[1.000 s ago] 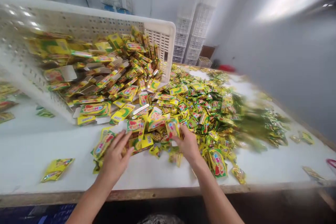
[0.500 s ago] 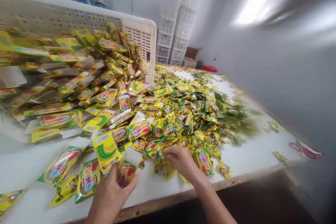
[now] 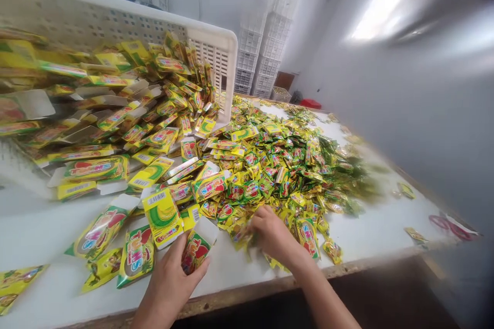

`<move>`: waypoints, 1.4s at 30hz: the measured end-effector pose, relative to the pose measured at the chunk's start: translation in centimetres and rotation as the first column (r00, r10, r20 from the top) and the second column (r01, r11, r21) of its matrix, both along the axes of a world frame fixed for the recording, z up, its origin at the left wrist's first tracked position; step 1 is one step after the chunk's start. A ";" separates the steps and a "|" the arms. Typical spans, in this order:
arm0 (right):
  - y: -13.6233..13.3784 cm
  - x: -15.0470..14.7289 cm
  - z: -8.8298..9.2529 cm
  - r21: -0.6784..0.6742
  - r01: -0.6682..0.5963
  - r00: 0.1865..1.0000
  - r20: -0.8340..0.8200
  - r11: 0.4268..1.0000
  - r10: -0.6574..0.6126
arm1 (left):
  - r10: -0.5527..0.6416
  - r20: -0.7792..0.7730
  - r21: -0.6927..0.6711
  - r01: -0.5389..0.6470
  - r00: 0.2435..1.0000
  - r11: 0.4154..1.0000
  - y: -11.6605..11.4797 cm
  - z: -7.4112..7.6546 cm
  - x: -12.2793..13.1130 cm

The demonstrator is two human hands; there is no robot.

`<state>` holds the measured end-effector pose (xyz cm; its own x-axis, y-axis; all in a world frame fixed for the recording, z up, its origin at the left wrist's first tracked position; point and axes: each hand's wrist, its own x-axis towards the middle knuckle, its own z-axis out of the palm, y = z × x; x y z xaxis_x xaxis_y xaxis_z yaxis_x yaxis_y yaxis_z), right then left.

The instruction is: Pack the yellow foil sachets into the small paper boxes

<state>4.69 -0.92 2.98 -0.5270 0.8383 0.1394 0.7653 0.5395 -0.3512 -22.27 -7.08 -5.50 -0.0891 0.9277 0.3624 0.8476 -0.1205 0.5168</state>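
left hand [image 3: 170, 280] pinches a carton [image 3: 197, 248] at the table's [image 3: 386, 229] near edge. just beside, right hand [image 3: 272, 235] curls into the sachet pile [image 3: 285, 164]; its grip is unclear. behind, a tipped crate [image 3: 216, 36] spills boxes [image 3: 96, 169].

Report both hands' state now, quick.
Left hand: closed on a small open-flapped carton.
Right hand: curled into the sachet pile; blurred, so whether it grips anything cannot be told.
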 end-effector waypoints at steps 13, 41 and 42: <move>0.6 -1.7 0.7 -0.410 -0.298 0.894 -0.436 0.862 0.101 | 0.069 0.096 -0.110 -0.058 0.993 0.992 0.1 1.2 0.1; -5.7 0.8 -1.3 -0.348 -0.009 0.968 -0.239 0.938 -0.079 | -0.079 -0.079 -0.014 0.078 0.994 0.997 -1.6 0.9 1.2; -5.7 0.6 -1.3 -0.341 0.043 0.940 -0.304 0.939 -0.153 | -0.080 -0.098 -0.008 0.079 0.992 0.997 -1.7 0.8 1.3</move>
